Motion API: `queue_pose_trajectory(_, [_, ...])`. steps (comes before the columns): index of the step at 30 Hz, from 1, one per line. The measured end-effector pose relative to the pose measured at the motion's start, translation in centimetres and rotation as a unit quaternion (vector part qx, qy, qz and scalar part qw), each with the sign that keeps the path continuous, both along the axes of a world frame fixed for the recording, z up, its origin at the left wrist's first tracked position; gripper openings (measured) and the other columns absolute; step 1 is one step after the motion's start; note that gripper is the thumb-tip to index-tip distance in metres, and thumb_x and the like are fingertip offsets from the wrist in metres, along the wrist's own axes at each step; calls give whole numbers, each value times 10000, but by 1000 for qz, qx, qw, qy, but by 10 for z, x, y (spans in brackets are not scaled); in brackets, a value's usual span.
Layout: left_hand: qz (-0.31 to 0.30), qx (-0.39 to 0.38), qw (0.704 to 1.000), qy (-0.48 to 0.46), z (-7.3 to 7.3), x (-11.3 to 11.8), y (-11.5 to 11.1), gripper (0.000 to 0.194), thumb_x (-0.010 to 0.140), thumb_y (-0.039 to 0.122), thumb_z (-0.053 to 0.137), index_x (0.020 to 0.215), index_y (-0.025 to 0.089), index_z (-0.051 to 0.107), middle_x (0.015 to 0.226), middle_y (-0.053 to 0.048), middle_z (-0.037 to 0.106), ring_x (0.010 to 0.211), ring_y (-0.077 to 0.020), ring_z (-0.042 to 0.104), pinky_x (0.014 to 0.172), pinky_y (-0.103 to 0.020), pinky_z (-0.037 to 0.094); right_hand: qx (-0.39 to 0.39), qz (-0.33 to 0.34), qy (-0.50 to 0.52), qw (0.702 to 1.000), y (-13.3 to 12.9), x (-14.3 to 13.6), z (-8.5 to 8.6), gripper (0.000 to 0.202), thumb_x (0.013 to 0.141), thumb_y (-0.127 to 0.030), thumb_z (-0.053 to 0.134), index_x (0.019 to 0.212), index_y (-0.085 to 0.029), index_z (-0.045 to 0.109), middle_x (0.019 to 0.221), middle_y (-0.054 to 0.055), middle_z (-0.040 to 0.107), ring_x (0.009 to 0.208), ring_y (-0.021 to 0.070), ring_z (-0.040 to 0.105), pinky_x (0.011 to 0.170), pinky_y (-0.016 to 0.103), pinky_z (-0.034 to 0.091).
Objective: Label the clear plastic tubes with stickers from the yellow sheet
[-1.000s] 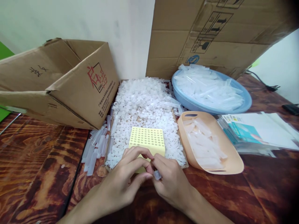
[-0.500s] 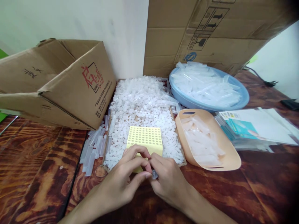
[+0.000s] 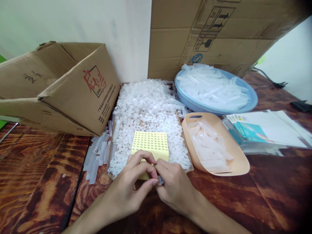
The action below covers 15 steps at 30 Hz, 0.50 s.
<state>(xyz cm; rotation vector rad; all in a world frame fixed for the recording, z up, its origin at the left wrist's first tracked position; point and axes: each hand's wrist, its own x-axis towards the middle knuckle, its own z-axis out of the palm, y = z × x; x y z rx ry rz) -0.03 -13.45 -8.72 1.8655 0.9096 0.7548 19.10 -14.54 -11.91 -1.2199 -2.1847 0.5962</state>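
Observation:
My right hand (image 3: 175, 186) is closed on a small clear plastic tube (image 3: 160, 180); only its near end shows between the fingers. Against that end, the thumb and index finger of my left hand (image 3: 133, 182) are pinched together, and whatever lies between the tips is hidden. Both hands meet at the front of a shallow cardboard tray heaped with small white plastic pieces (image 3: 151, 122). A yellow sheet of small round stickers (image 3: 150, 142) rests on the heap just beyond my fingers, its lower part covered by my hands.
Loose clear tubes (image 3: 94, 162) lie left of the tray, beside an open cardboard box (image 3: 80, 94). On the right stand a peach basket (image 3: 240, 165) and a blue basin (image 3: 253, 97), both holding clear tubes. Plastic-wrapped packets (image 3: 280, 128) lie farther right. A large carton (image 3: 175, 39) stands behind.
My hands keep nearly the same pose around the clear plastic tube, with only slight finger movement. The whole view has shifted a little.

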Motion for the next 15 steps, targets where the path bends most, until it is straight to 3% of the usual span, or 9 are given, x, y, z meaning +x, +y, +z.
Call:
queue_pose_trajectory(7, [10,-10,999,-32,-3,1,0,222,986,104,604,1150,253,582,1188,-58,571,1133,-184,593,962,-290,518,-21,6,25,999,-1,0,2,168,932,-140,468,858,-170,615,742,26,601,607,164,577,571,294,372])
queue_pose_trajectory(10, [16,1,999,-43,-1,-3,3,228,1001,139,612,1193,259,588,1208,-59,581,1184,-192,585,1007,-299,505,-24,7,36,999,-1,0,7,134,942,-187,509,821,-188,566,718,10,574,596,161,546,564,295,343])
queue_pose_trajectory(13, [30,33,998,-41,0,-7,5,211,1010,147,608,1195,249,601,1206,-62,585,1194,-191,580,1021,-306,492,-36,5,51,998,0,1,11,148,927,-226,542,784,-207,508,694,-5,536,566,152,498,549,296,307])
queue_pose_trajectory(15, [19,99,994,-32,0,-10,5,233,1009,130,606,1217,234,628,1179,-67,586,1155,-193,586,986,-315,494,-53,6,64,997,0,2,12,158,932,-235,546,785,-212,492,698,-6,530,575,153,499,555,294,302])
